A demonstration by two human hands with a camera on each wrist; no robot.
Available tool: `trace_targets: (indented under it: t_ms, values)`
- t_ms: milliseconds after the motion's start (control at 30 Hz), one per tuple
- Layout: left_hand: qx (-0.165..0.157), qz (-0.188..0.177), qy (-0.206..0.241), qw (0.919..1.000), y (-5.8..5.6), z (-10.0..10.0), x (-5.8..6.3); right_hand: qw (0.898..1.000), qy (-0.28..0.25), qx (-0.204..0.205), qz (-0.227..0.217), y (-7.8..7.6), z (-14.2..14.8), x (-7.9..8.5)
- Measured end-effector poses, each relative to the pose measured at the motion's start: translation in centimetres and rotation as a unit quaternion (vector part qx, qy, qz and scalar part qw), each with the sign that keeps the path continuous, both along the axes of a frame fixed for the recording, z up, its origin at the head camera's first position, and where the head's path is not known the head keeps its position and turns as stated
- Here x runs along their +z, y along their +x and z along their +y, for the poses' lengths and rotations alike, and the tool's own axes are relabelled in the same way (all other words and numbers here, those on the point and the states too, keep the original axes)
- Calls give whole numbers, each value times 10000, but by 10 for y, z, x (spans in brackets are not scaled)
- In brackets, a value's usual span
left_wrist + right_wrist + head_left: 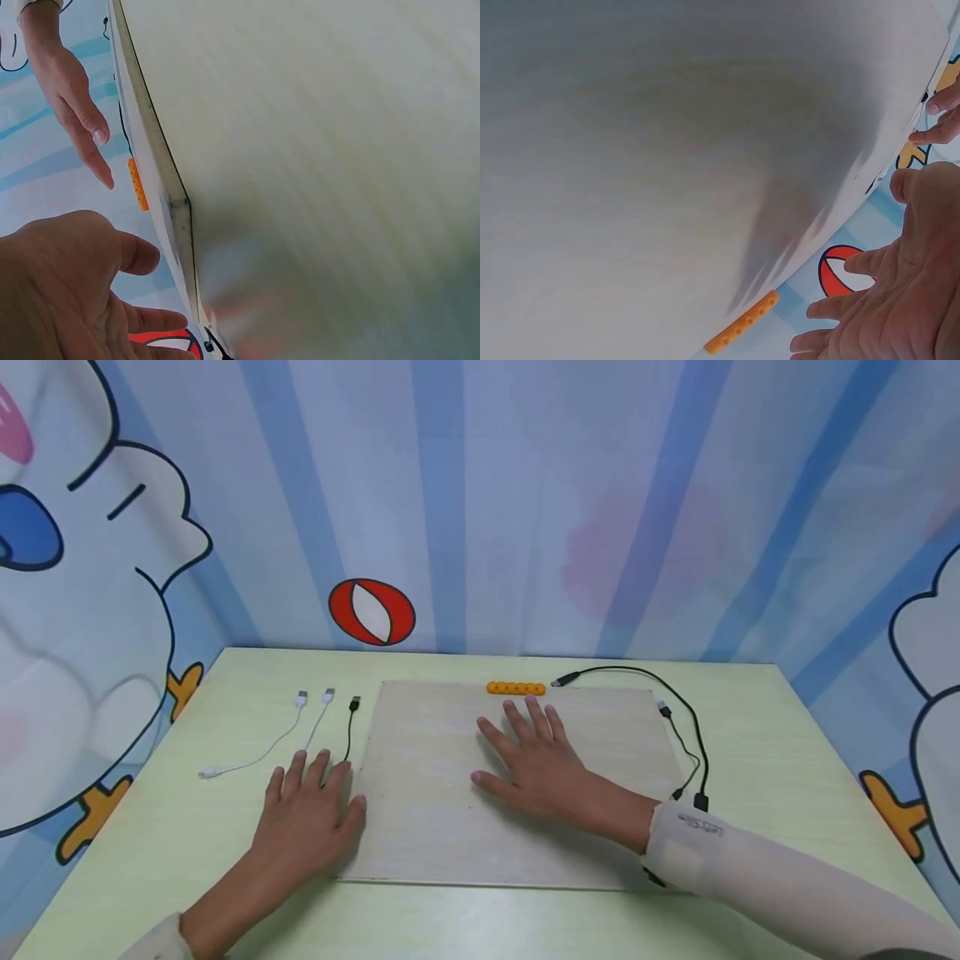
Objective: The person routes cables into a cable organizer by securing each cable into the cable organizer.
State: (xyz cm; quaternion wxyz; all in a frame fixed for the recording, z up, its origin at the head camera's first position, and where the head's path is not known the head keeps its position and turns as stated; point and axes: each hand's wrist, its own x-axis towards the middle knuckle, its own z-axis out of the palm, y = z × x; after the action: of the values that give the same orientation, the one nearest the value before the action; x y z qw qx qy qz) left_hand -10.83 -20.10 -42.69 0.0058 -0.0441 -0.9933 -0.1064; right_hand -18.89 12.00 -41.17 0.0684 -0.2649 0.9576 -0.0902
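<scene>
With fingers spread, my left hand (306, 827) is over the table at the left edge of a pale board (420, 843). Just beyond its fingertips lie a short black USB cable (349, 731) and a white USB cable (319, 717), their near ends hidden by the hand. My right hand (538, 777), fingers also spread, is above the board and holds nothing. In the right wrist view a gap shows between that hand (900, 292) and the board. Beyond its fingertips, an orange strip with several notches (516, 688), like a cable holder, lies at the board's far edge.
Another white cable (262, 760) lies farther left on the table (480, 927). To the right, a long black cable (686, 710) curves around a shorter dark one (692, 752), near the right sleeve (750, 868). A printed curtain (510, 527) stands behind the table.
</scene>
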Motion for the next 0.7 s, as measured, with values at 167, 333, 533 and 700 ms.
trace_targets:
  t_ms: [167,333,533,700]
  values:
    - [33,62,-21,10000,2,-6,-2,10000,22,27,14,-1,-7,1]
    - [105,129,-51,9998,2,-10,-4,9999,103,54,7,-4,-13,1]
    - [164,241,-56,9996,1,-15,-5,9999,110,118,37,-8,-19,3]
    - [240,241,-172,9993,-1,-18,-4,9997,163,170,-23,-12,-24,2]
